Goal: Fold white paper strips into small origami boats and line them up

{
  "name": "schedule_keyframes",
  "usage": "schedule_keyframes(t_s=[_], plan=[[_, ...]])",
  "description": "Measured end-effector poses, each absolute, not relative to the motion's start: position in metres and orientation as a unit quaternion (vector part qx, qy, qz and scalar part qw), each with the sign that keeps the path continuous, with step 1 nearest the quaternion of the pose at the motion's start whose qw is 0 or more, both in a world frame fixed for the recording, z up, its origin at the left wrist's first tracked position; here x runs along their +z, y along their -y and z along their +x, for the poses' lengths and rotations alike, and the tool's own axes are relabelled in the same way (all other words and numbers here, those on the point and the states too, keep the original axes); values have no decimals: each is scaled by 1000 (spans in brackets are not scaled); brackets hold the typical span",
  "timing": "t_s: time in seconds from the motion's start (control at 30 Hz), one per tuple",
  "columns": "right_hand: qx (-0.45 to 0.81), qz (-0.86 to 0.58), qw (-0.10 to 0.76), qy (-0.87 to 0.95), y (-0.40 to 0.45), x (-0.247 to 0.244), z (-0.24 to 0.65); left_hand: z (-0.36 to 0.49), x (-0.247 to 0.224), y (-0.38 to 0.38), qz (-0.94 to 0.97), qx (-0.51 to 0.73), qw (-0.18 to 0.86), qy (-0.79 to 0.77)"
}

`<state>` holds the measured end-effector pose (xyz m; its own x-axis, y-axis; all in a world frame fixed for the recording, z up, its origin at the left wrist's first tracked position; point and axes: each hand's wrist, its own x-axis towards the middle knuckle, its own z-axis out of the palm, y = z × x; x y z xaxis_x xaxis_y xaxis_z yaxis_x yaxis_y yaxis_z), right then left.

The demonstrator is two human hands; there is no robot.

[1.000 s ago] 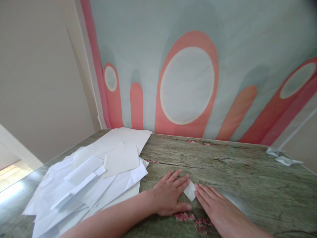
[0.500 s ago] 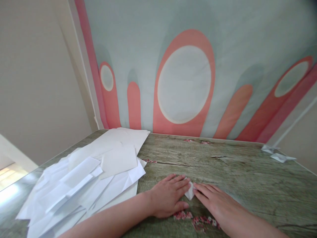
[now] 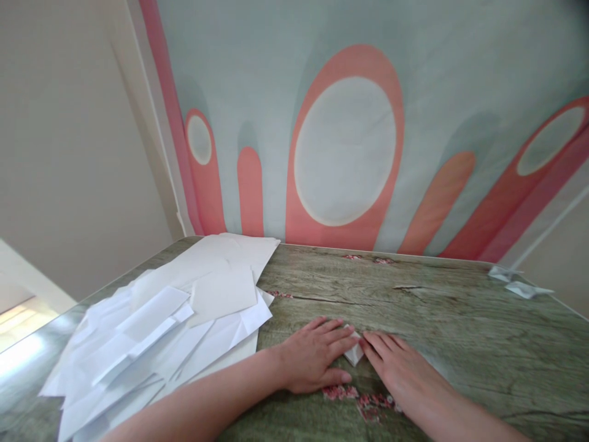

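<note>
Resting left hand [image 3: 315,357] flat, fingers spread, and right hand [image 3: 402,368], fingers straight, both unclenched, against one small paper [image 3: 353,354], well in from the table's [image 3: 322,276] back edge, with wood grain [image 3: 460,313] showing between. Seeing two folded pieces [image 3: 528,290] at the back right corner; one pile [image 3: 225,296] toward the left edge, too overlapped to count by sheet.

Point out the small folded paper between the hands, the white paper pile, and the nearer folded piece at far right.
Small folded paper [image 3: 354,354], head view: its uncovered part.
White paper pile [image 3: 165,328], head view: the pile's middle.
Nearer folded piece [image 3: 527,290], head view: its middle.
</note>
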<state>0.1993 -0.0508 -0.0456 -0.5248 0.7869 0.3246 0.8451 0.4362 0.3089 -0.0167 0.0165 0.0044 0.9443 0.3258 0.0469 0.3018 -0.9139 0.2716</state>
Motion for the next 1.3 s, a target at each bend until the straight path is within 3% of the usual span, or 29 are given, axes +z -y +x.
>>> schedule_keyframes(t_s=[0.8,1.3], plan=[[-158,-410,174,881,40,-35,194,-19,9,-17,974,5,170,-150],[-20,-457,166,874,38,-21,198,-13,1,-22,966,105,43,-231]])
